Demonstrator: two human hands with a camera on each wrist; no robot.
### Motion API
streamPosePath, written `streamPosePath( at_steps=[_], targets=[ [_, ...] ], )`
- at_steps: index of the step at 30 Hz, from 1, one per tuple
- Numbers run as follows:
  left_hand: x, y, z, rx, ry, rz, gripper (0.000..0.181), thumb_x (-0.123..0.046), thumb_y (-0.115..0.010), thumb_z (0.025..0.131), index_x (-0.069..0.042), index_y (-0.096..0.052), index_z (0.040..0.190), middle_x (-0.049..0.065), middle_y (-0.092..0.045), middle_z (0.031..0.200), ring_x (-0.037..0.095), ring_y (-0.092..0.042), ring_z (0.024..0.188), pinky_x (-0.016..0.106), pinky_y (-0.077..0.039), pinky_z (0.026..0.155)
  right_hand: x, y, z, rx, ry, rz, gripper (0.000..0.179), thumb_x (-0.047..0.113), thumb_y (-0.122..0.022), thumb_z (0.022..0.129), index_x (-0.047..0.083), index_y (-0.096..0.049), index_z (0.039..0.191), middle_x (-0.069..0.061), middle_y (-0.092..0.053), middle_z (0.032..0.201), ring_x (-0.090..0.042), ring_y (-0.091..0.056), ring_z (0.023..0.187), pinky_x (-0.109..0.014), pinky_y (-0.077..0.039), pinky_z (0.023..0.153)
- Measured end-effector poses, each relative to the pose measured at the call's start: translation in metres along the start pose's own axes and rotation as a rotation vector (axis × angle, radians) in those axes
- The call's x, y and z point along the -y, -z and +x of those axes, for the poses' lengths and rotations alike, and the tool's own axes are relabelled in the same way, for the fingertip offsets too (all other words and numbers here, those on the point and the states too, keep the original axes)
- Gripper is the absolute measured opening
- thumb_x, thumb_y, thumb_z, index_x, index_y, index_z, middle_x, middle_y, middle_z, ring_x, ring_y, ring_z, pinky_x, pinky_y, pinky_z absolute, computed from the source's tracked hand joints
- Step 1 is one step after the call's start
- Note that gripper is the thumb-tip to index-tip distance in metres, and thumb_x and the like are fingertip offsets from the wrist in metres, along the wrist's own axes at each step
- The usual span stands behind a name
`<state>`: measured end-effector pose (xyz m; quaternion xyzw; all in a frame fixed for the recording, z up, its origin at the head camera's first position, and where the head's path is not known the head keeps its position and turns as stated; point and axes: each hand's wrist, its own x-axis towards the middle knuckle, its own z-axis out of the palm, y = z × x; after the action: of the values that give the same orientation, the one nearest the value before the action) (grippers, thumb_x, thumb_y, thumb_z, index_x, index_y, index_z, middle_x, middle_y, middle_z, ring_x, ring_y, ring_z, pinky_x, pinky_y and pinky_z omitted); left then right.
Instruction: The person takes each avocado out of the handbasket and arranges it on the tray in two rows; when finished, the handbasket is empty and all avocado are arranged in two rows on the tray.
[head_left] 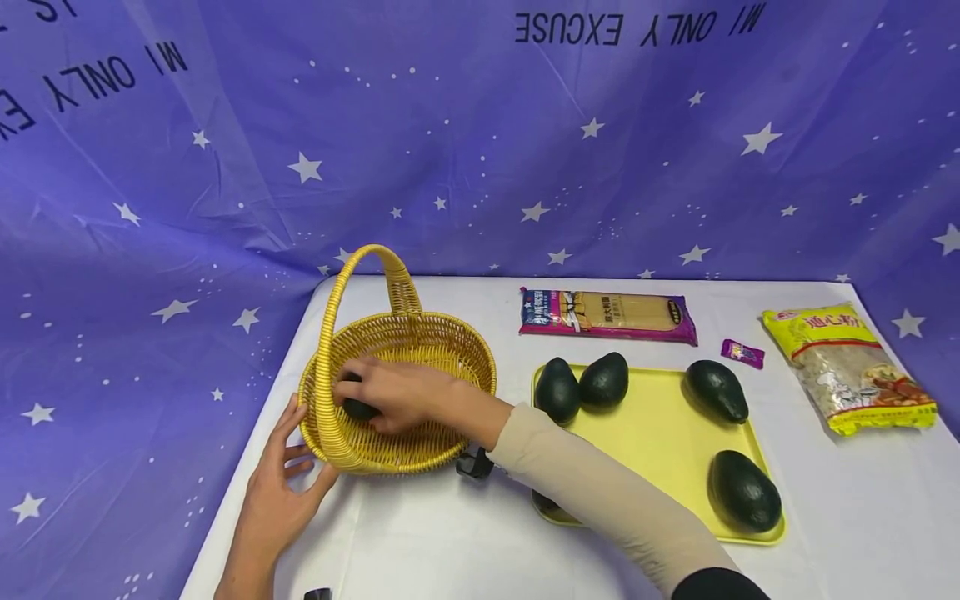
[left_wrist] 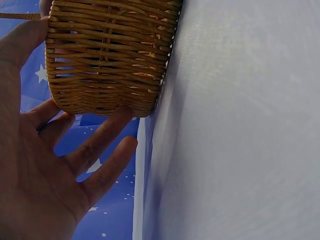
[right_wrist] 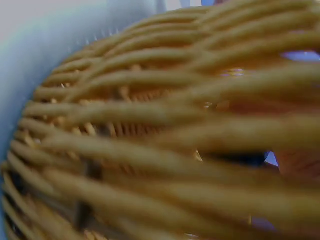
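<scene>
A yellow wicker basket [head_left: 442, 350] with a tall handle stands at the left of the table. My right hand [head_left: 401, 396] reaches inside and holds a dark green avocado [head_left: 360, 410] near the basket's left end. Through the blurred weave [right_wrist: 150, 110] in the right wrist view, only part of that hand shows. Fingers spread, my left hand [head_left: 277, 492] touches the outside of the basket's left end. In the left wrist view its fairly straight fingers [left_wrist: 102, 137] lie against the wicker wall [left_wrist: 110, 60]. More avocados [head_left: 744, 492] rest on a yellow tray [head_left: 645, 433].
My right sleeve [head_left: 600, 479] crosses the tray's left part and hides some of it. Behind the tray lie a noodle packet [head_left: 607, 317] and a small purple packet [head_left: 742, 353]. A yellow pasta bag [head_left: 851, 367] is at the right. A starry purple cloth [head_left: 480, 150] hangs behind the table.
</scene>
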<state>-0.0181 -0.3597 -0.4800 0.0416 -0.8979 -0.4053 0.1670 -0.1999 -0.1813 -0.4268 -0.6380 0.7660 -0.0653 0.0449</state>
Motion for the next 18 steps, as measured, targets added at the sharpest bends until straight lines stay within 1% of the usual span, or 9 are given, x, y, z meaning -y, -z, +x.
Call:
streamPosePath(
  at_steps=[5,9,12,18],
  targets=[
    [0.002,-0.001,0.000,0.001,0.004,0.004,0.091,-0.005,-0.087,0.089,-0.018,-0.040,0.167,0.002,-0.030,0.177,-0.014,-0.055,0.109,0.003,-0.051,0.092,0.000,0.011,-0.010,-0.007,-0.031,0.006,0.055,0.021,-0.080,0.096,0.022,-0.061,0.148,-0.008,-0.048,0.158,-0.024,-0.052,0.141,-0.024,-0.047,0.116],
    [0.002,-0.001,0.000,0.003,0.002,0.008,0.090,-0.006,-0.087,0.090,-0.017,-0.040,0.166,0.003,-0.030,0.177,-0.015,-0.054,0.109,0.003,-0.051,0.092,-0.001,0.018,-0.021,-0.031,-0.041,0.011,0.054,0.022,-0.079,0.096,0.022,-0.062,0.148,-0.008,-0.048,0.160,-0.024,-0.051,0.142,-0.025,-0.048,0.116],
    [0.001,-0.001,0.000,0.003,0.000,0.015,0.091,-0.007,-0.087,0.090,-0.019,-0.040,0.167,0.000,-0.030,0.177,-0.014,-0.055,0.109,0.003,-0.050,0.091,-0.001,0.022,-0.030,-0.061,-0.032,0.021,0.052,0.020,-0.079,0.097,0.021,-0.062,0.146,-0.008,-0.048,0.158,-0.024,-0.051,0.142,-0.025,-0.049,0.114],
    [0.000,-0.001,-0.001,-0.001,-0.003,0.016,0.091,-0.007,-0.087,0.090,-0.020,-0.040,0.167,0.005,-0.032,0.176,-0.014,-0.055,0.108,0.003,-0.050,0.091,-0.001,0.027,-0.047,-0.119,0.007,0.052,0.048,0.015,-0.077,0.097,0.019,-0.065,0.143,-0.008,-0.049,0.154,-0.024,-0.050,0.141,-0.025,-0.051,0.111]
  ],
)
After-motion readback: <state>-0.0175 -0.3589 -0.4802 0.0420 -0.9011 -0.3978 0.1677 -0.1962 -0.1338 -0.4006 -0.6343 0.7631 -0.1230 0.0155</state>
